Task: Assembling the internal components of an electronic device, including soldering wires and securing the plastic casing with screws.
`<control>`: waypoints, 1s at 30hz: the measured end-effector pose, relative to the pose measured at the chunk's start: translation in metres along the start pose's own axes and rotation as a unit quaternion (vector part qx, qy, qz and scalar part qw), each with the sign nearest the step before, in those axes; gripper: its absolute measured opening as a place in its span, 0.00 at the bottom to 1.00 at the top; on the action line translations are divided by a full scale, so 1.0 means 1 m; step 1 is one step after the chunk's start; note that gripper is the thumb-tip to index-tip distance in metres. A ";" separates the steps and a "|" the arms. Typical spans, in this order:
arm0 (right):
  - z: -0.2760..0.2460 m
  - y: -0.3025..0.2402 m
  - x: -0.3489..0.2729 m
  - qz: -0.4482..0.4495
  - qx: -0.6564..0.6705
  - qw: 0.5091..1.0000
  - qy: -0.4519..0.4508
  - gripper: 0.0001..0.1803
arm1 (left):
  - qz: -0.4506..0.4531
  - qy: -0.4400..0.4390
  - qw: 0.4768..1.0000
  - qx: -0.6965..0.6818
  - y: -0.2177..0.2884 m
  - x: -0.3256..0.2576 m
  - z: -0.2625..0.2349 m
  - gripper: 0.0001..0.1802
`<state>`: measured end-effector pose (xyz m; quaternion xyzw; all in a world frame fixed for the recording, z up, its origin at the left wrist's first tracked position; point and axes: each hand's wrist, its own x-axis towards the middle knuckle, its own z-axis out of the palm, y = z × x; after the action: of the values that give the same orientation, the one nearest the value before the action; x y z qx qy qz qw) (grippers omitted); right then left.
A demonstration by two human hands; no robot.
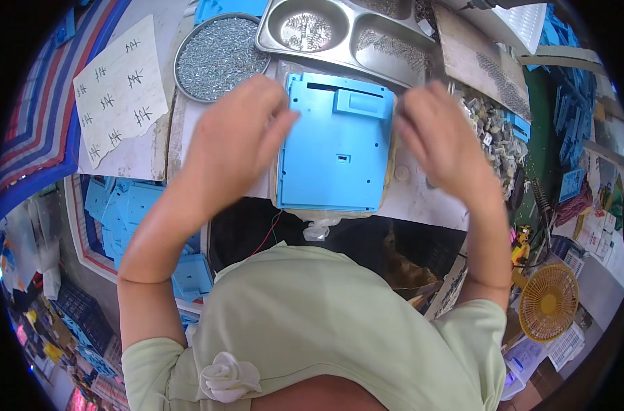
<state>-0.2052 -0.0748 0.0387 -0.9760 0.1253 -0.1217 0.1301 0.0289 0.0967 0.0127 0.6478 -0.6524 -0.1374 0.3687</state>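
A light blue plastic housing [329, 154] lies flat on a worn pad in front of me, with a slot and a raised rectangular part near its far edge. My left hand [240, 130] hovers by its far left corner, fingers curled inward and thumb stretched toward the housing. Whatever those fingers hold, if anything, is hidden. Beside the far right edge, my right hand [442, 133] is bent inward and smeared by motion, so its grip does not show clearly.
A round tray of silvery screws [219, 58] stands beyond my left hand. Past the housing sits a steel compartment tray [350, 60] with small metal parts. Small grey pieces [493, 133] are heaped at right. More blue housings [123, 212] fill a bin at lower left. Handwritten paper [120, 89] lies left.
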 end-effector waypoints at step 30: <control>-0.034 0.010 -0.016 0.169 0.156 0.965 0.123 0.06 | 0.229 -0.033 0.973 0.002 0.024 0.002 0.036 0.15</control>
<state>-0.2316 -0.0875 0.0642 -0.8856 0.2832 -0.2352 0.2832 -0.0131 0.0874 0.0041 0.4773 -0.7955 -0.0693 0.3669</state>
